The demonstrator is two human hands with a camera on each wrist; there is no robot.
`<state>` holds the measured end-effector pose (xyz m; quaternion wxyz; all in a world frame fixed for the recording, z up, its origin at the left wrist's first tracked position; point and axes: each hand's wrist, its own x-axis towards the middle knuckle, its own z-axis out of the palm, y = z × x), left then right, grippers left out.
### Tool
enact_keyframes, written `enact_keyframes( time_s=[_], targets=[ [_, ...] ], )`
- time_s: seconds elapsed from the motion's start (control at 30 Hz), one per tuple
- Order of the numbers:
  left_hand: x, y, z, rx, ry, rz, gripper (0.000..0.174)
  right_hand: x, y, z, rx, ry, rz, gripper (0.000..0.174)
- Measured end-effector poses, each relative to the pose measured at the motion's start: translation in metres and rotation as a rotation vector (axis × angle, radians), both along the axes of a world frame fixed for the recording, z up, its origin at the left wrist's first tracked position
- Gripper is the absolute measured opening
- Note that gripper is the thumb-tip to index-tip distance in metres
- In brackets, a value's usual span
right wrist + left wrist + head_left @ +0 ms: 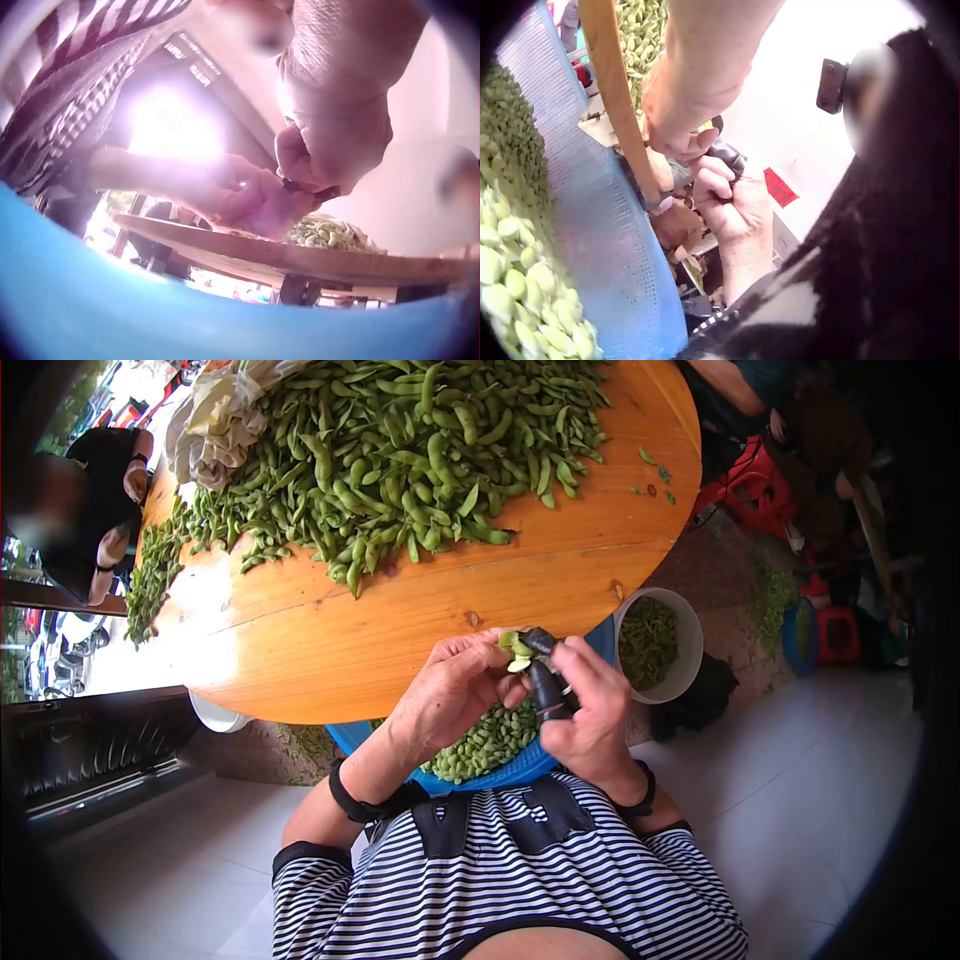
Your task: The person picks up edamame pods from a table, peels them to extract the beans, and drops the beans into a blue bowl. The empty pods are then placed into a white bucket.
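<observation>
In the head view the left hand (449, 695) pinches an opened green pod (515, 650) between thumb and fingers, above a blue basket (528, 765) of shelled beans (482, 746). The right hand (592, 712) meets it from the right, black covers (545, 685) on its thumb and a finger, which grip the pod's other end. In the left wrist view the left hand (679, 142) and right hand (731, 199) touch each other; the pod is mostly hidden. The right wrist view shows both hands together, left hand (251, 199) and right hand (330, 142), glare over the left.
A large pile of pods (400, 450) covers the far part of the round wooden table (400, 630), beside a crumpled cloth bag (215, 430). A white bucket (690, 650) with green contents stands at the right. Another person (95, 510) is at the left edge.
</observation>
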<state>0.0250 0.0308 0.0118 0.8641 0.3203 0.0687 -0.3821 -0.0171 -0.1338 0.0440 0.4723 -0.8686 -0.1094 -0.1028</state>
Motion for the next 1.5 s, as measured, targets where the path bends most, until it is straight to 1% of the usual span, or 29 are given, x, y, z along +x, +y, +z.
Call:
enact_keyframes(
  time_s=[0.03, 0.1, 0.17, 0.2, 0.33, 0.43, 0.47, 0.5, 0.57, 0.6, 0.63, 0.67, 0.7, 0.77, 0.8, 0.83, 0.9, 0.93, 0.97, 1.03, 1.07, 1.1, 1.2, 1.27, 1.37, 1.4, 1.43, 1.47, 1.5],
  targets=[
    [0.0, -0.002, 0.002, -0.041, -0.007, 0.04, 0.027, -0.003, 0.005, -0.007, -0.053, -0.12, -0.025, 0.048],
    [-0.001, -0.005, -0.001, -0.083, -0.01, 0.082, 0.026, -0.005, 0.01, -0.013, -0.12, -0.176, -0.05, 0.048],
    [-0.003, -0.009, -0.012, -0.029, -0.04, 0.103, 0.038, -0.001, 0.006, -0.009, -0.067, -0.118, -0.026, 0.049],
    [-0.004, -0.013, -0.005, 0.016, 0.026, 0.14, 0.038, 0.002, 0.004, -0.008, -0.015, -0.063, -0.006, 0.049],
    [-0.006, -0.01, -0.01, -0.044, -0.02, 0.121, 0.039, 0.007, 0.002, -0.008, 0.054, -0.11, 0.022, 0.049],
    [-0.006, -0.011, -0.011, -0.058, -0.014, 0.14, 0.033, 0.009, 0.0, -0.006, 0.099, -0.077, 0.012, 0.048],
    [-0.005, -0.011, -0.009, -0.065, -0.009, 0.118, 0.03, 0.007, -0.001, -0.009, 0.236, 0.12, 0.005, 0.042],
    [-0.005, -0.011, -0.006, -0.072, -0.006, 0.097, 0.027, 0.006, -0.003, -0.008, 0.235, 0.121, 0.007, 0.042],
    [-0.005, -0.011, 0.002, 0.0, 0.053, 0.097, 0.024, 0.004, -0.005, -0.003, 0.699, 0.475, -0.056, 0.034],
    [-0.005, -0.01, 0.005, 0.03, -0.017, 0.063, 0.024, 0.006, -0.005, -0.007, 0.812, 0.48, -0.061, 0.029],
    [-0.006, -0.008, 0.006, 0.059, -0.086, 0.029, 0.024, 0.005, -0.008, -0.009, 0.812, 0.48, -0.061, 0.029],
    [-0.006, -0.002, 0.005, 0.075, -0.134, -0.061, 0.024, 0.004, -0.013, -0.01, 0.898, 0.42, -0.044, 0.03],
    [-0.008, 0.003, 0.006, 0.077, -0.135, -0.06, 0.024, 0.003, -0.018, -0.011, 0.986, 0.359, -0.026, 0.03],
    [-0.009, 0.013, 0.009, 0.279, -0.502, -0.393, 0.023, 0.003, -0.036, 0.001, 0.854, 0.345, -0.172, 0.031],
    [-0.007, 0.02, 0.013, 0.301, -0.827, -0.528, 0.021, -0.001, -0.057, -0.002, 0.738, 0.296, -0.239, 0.029],
    [-0.003, 0.027, 0.019, 0.308, -0.829, -0.522, 0.021, -0.004, -0.079, -0.005, 0.56, 0.176, -0.33, 0.03],
    [0.009, 0.038, 0.031, 0.374, -1.277, -0.546, 0.017, -0.008, -0.116, 0.0, 0.088, 0.153, -0.676, 0.043],
    [0.015, 0.046, 0.037, 0.561, -1.217, -0.448, 0.019, -0.015, -0.154, -0.015, -0.52, -0.027, -0.625, 0.05],
    [0.029, 0.053, 0.044, 0.767, -1.257, -0.372, 0.024, -0.015, -0.152, -0.002, -0.562, 0.205, -0.741, 0.054],
    [0.063, 0.057, 0.032, 1.254, -1.605, -0.003, 0.026, -0.016, -0.152, 0.009, -0.633, 0.373, -0.779, 0.056],
    [0.079, 0.06, 0.033, 1.426, -1.629, 0.03, 0.025, -0.018, -0.155, 0.004, -0.629, 0.366, -0.775, 0.056],
    [0.098, 0.065, 0.022, 1.472, -1.755, 0.13, 0.029, -0.022, -0.158, -0.005, -0.607, 0.346, -0.776, 0.056],
    [0.123, 0.064, 0.031, 1.546, -1.885, 0.13, 0.034, -0.019, -0.145, -0.007, -0.548, 0.298, -0.73, 0.056],
    [0.131, 0.064, 0.03, 1.61, -1.994, -0.005, 0.029, -0.017, -0.139, -0.011, -0.512, 0.222, -0.653, 0.054],
    [0.127, 0.061, 0.036, 1.618, -1.985, -0.113, 0.022, -0.011, -0.128, -0.011, -0.464, 0.225, -0.577, 0.054],
    [0.123, 0.061, 0.037, 1.616, -1.987, -0.114, 0.022, -0.01, -0.123, -0.012, -0.404, 0.201, -0.541, 0.052],
    [0.118, 0.06, 0.037, 1.603, -1.886, -0.078, 0.02, -0.008, -0.118, -0.013, -0.383, 0.173, -0.494, 0.051],
    [0.112, 0.06, 0.038, 1.588, -1.787, -0.046, 0.019, -0.006, -0.11, -0.013, -0.255, 0.195, -0.43, 0.051],
    [0.106, 0.059, 0.039, 1.585, -1.789, -0.051, 0.019, -0.004, -0.1, -0.011, -0.127, 0.217, -0.367, 0.052]
  ],
)
